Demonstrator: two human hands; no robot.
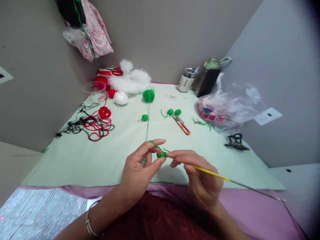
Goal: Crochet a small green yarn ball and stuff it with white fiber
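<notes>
Pinched between the thumb and fingers of my left hand (140,166) is a small green crochet piece (160,155). Green yarn (148,123) runs over that hand's index finger and back across the table to a green yarn ball (148,95). My right hand (203,176) is closed around a crochet hook (211,172) with a yellow grip and a long metal shaft. The hook's working tip meets the green piece, and my fingers partly hide it. Both hands are above the table's near edge.
Orange-handled thread snips (183,126) lie beside two small green crocheted balls (174,112). Tangled black and red yarn (92,123) spreads at left. White stuffing (131,80), a clear cup (96,91) and a pen can (186,80) stand behind. A plastic bag (222,106) and black claw clip (236,142) sit right.
</notes>
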